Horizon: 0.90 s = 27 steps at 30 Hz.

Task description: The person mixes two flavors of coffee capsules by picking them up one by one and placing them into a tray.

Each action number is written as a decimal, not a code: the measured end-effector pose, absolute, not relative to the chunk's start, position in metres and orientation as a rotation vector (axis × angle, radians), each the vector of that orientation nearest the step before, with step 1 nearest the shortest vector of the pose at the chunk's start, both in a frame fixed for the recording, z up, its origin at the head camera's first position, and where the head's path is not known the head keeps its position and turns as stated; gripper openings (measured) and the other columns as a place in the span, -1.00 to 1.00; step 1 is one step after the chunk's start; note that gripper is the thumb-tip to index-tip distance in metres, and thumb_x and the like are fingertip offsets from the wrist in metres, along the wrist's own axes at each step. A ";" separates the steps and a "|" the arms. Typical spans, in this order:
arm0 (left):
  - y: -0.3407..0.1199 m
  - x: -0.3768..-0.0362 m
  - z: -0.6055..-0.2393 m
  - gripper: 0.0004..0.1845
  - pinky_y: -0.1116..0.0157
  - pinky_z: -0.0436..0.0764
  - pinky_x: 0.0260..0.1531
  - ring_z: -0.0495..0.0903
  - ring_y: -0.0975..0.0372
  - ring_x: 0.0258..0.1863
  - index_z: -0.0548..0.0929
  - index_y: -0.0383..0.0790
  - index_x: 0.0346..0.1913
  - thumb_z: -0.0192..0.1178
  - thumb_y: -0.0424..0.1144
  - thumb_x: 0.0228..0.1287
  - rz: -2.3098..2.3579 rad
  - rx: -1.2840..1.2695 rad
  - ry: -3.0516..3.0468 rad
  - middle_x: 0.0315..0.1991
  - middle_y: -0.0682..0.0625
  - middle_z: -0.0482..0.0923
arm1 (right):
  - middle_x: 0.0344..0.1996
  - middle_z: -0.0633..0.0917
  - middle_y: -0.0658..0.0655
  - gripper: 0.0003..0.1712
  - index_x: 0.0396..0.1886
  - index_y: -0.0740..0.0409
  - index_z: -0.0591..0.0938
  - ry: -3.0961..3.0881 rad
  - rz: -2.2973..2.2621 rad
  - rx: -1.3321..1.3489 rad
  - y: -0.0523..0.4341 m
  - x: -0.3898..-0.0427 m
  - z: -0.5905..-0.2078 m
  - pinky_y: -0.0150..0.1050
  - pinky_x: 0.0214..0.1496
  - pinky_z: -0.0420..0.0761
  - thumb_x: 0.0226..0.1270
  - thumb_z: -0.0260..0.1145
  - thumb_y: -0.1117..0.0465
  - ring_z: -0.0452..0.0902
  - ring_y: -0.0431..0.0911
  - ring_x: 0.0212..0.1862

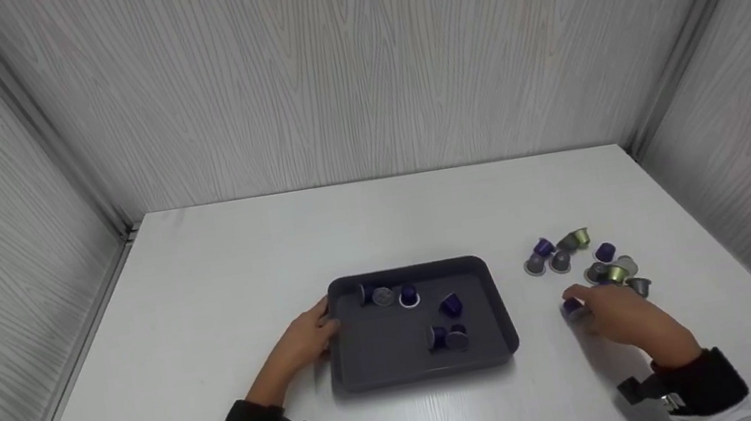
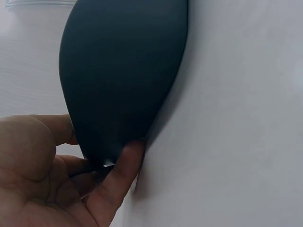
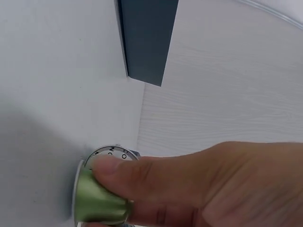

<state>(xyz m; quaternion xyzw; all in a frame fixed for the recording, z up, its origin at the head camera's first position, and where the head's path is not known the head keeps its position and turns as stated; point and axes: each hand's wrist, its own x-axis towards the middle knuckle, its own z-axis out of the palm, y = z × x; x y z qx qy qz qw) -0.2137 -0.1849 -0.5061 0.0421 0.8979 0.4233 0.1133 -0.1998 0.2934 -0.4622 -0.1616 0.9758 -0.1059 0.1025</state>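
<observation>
My left hand (image 1: 305,338) grips the left side of a dark grey tray (image 1: 383,352); in the left wrist view the thumb and fingers close around the tray's end wall (image 2: 123,71). Several purple and grey coffee capsules (image 1: 451,305) lie in the tray. Right of it, my right hand (image 1: 622,318) pinches a purple coffee capsule (image 1: 571,306) low over the table. In the right wrist view, the thumb presses a lettered capsule lid (image 3: 120,153), with a green capsule (image 3: 99,201) directly against it. The hand's other fingers are mostly hidden.
Loose capsules in purple, grey and green lie beyond the right hand, among them a purple one (image 1: 604,252) and a green one (image 1: 581,237). The white table (image 1: 233,263) is enclosed by a wood-grain back wall (image 1: 352,63) and side walls.
</observation>
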 end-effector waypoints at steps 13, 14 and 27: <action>-0.186 -0.217 -0.509 -0.36 0.13 0.62 -0.21 0.58 0.04 -0.05 0.13 -0.19 0.53 0.01 -0.20 0.45 1.248 0.155 2.630 0.35 -0.27 0.35 | -0.41 0.66 0.19 -0.55 0.14 0.40 0.47 3.013 -0.382 -0.406 0.293 -0.209 -0.461 -0.11 -0.46 0.55 0.25 0.29 0.40 0.57 -0.02 -0.43; -0.186 -0.218 -0.509 -0.36 0.13 0.62 -0.20 0.57 0.04 -0.04 0.14 -0.19 0.53 0.00 -0.21 0.45 1.251 0.158 2.629 0.35 -0.27 0.34 | -0.41 0.66 0.19 -0.57 0.12 0.41 0.48 3.023 -0.381 -0.411 0.292 -0.210 -0.460 -0.12 -0.46 0.55 0.26 0.29 0.40 0.57 -0.01 -0.43; -0.187 -0.217 -0.507 -0.35 0.11 0.57 -0.16 0.58 0.09 -0.15 0.14 -0.21 0.53 0.00 -0.20 0.44 1.242 0.140 2.641 0.29 -0.25 0.41 | -0.37 0.69 0.13 -0.87 -0.20 0.27 0.70 3.159 -0.454 -0.471 0.263 -0.226 -0.446 -0.02 -0.28 0.57 0.29 0.29 0.37 0.61 0.04 -0.31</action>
